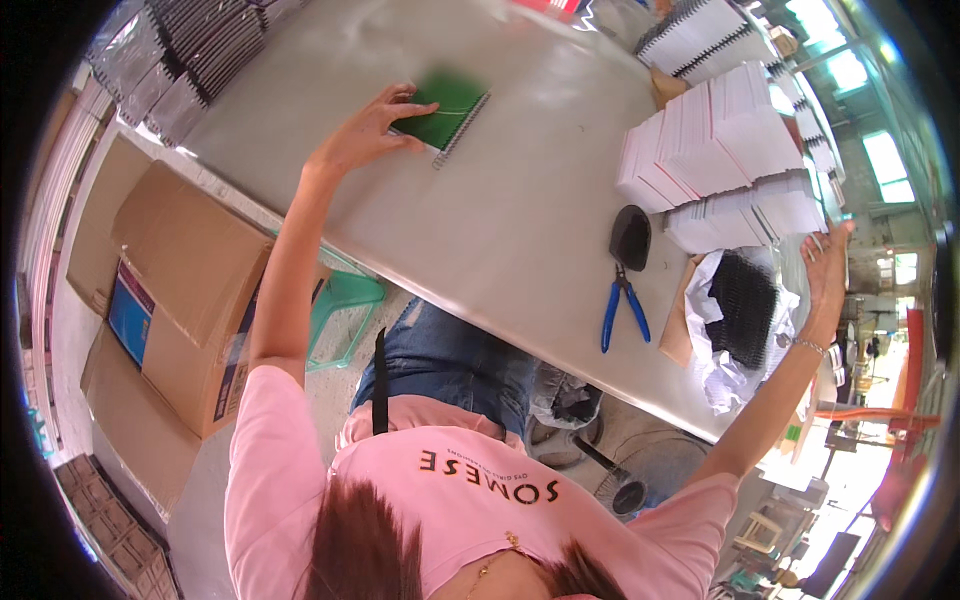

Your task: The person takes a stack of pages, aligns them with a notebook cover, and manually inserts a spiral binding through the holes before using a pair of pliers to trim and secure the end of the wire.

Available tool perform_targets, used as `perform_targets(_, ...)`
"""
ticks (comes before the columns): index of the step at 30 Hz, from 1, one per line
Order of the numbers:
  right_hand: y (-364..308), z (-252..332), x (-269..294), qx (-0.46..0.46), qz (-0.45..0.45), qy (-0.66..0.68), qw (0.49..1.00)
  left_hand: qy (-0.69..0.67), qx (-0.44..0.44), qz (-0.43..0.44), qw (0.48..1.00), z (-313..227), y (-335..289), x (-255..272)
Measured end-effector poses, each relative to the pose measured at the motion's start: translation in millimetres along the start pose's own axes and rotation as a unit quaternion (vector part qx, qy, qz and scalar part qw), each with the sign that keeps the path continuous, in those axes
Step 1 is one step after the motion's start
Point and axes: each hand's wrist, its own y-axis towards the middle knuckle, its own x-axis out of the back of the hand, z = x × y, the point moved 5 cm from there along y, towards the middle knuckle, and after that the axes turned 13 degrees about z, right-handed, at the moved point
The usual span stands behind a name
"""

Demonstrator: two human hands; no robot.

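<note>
A small green spiral notebook (pixel 440 112) lies on the grey table, its wire coil along the right edge. My left hand (pixel 375 130) is at its left side, with fingers over the cover and the thumb by the near edge. Far to the right, my right hand (pixel 826 262) reaches beside the stacks of paper blocks (pixel 710 140). Its fingertips are small and near the picture's rim, so whether they hold anything does not show. Between the hands lie blue-handled pliers (pixel 625 308) and a black scoop-shaped piece (pixel 630 238) touching their tip.
White crumpled paper (pixel 715 375) holds black binding coils (pixel 742 305) near the right edge of the table (pixel 480 270). Bound notebooks (pixel 190 60) are stacked at the far left. An opened cardboard box (pixel 195 290) and a green stool (pixel 345 305) stand left of my legs.
</note>
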Motion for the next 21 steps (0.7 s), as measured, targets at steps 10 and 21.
perform_targets(10, 1, 11, -25, -0.024, 0.063, -0.012, 0.998, 0.005, -0.013, 0.001, 1.000, 7, -5, -7)
perform_targets(21, 7, 14, -26, 0.024, 0.034, 0.033, 0.999, 0.036, 0.004, -0.032, 0.999, -15, -8, -1)
